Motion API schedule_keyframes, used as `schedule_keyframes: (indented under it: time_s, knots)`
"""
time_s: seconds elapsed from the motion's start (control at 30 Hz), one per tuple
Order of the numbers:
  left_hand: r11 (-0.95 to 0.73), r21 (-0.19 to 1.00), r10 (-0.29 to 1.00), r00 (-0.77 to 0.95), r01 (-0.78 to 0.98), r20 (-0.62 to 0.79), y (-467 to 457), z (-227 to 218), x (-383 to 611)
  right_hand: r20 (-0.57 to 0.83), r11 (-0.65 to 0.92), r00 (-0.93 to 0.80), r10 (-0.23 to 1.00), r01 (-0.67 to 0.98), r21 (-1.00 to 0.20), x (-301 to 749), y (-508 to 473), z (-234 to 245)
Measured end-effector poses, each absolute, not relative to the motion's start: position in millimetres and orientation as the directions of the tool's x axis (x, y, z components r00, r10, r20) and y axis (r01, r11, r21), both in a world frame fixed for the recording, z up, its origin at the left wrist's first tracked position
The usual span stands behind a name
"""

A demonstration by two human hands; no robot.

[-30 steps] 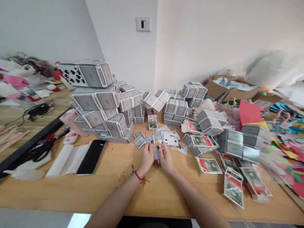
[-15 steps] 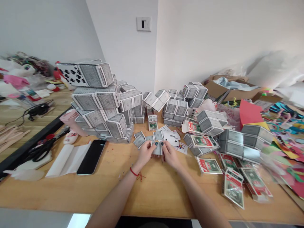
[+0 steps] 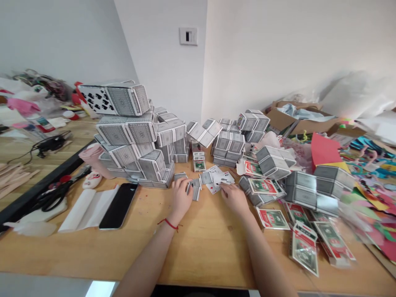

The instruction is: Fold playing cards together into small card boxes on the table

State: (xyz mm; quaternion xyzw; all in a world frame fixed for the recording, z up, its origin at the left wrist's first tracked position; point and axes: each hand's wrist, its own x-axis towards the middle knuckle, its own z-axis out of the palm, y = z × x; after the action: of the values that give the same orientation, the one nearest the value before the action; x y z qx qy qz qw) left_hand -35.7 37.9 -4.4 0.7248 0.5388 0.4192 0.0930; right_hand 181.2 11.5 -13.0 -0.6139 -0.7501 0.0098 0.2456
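Note:
My left hand [image 3: 181,199] is closed on a folded grey-backed card piece [image 3: 196,190] near the middle of the wooden table [image 3: 198,251]; a red string circles that wrist. My right hand [image 3: 234,197] lies on the loose face-up playing cards [image 3: 220,180], fingers curled over them. Whether it grips a card I cannot make out. Small folded card pieces [image 3: 205,177] lie between and just beyond the hands. Behind them rises a large stack of blocks made of grey-backed cards [image 3: 130,136].
A black phone [image 3: 119,205] and white paper [image 3: 84,210] lie at the left, with scissors [image 3: 52,198] beyond. More card blocks [image 3: 305,185] and card boxes [image 3: 305,247] crowd the right, beside coloured paper [image 3: 324,146] and a cardboard box [image 3: 297,117].
My hands have parted: the left moved left with the folded card piece, and the right went right onto the face-up cards. The camera tilted slightly.

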Motion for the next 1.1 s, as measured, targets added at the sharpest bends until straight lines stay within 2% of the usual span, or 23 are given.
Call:
schedule_keyframes:
  time_s: [0.13, 0.23, 0.33, 0.43, 0.5, 0.63, 0.73, 0.83, 0.93, 1.1]
  knots:
    - [-0.410, 0.697, 0.885, 0.071, 0.588, 0.460, 35.3, -2.8, -33.2, 0.487, 0.267, -0.061, 0.871, 0.891, -0.366, 181.8, 9.9, -11.6]
    - [-0.350, 0.821, 0.935, 0.107, 0.452, 0.339, 31.5, -2.2, -28.8, 0.572, 0.312, -0.010, 0.820, 0.846, -0.433, 176.4, 7.4, -13.9]
    - [-0.126, 0.958, 0.976, 0.207, 0.259, 0.072, 28.7, -4.1, -22.0, 0.613, 0.436, -0.071, 0.787, 0.767, -0.471, 162.8, 3.6, -15.2]
    - [0.099, 0.992, 0.940, 0.318, 0.084, -0.120, 29.7, -7.6, -16.8, 0.588, 0.566, -0.238, 0.773, 0.679, -0.468, 148.3, 0.6, -12.6]
    - [0.135, 0.991, 0.944, 0.303, 0.014, -0.132, 32.4, -9.6, -16.6, 0.554, 0.521, -0.234, 0.799, 0.729, -0.444, 144.5, 1.0, -10.6]
    - [0.126, 0.992, 0.983, 0.141, -0.026, -0.121, 39.5, -12.2, -21.8, 0.471, 0.211, -0.008, 0.882, 0.901, -0.380, 155.2, 8.4, -13.4]
    - [0.130, 0.990, 0.987, 0.101, -0.046, -0.125, 43.1, -14.1, -25.3, 0.395, 0.102, 0.035, 0.918, 0.941, -0.322, 167.6, 14.9, -20.6]
    - [0.135, 0.989, 0.987, 0.094, -0.056, -0.129, 44.4, -15.4, -26.7, 0.393, 0.107, 0.018, 0.919, 0.950, -0.294, 173.1, 17.8, -25.7]
    - [0.144, 0.988, 0.986, 0.096, -0.055, -0.138, 44.2, -15.0, -27.0, 0.458, 0.155, 0.000, 0.889, 0.941, -0.301, 174.1, 17.8, -27.6]
    - [0.132, 0.991, 0.986, 0.104, -0.036, -0.128, 42.7, -11.9, -27.5, 0.646, 0.194, 0.177, 0.742, 0.867, -0.460, 175.1, 15.5, -26.1]
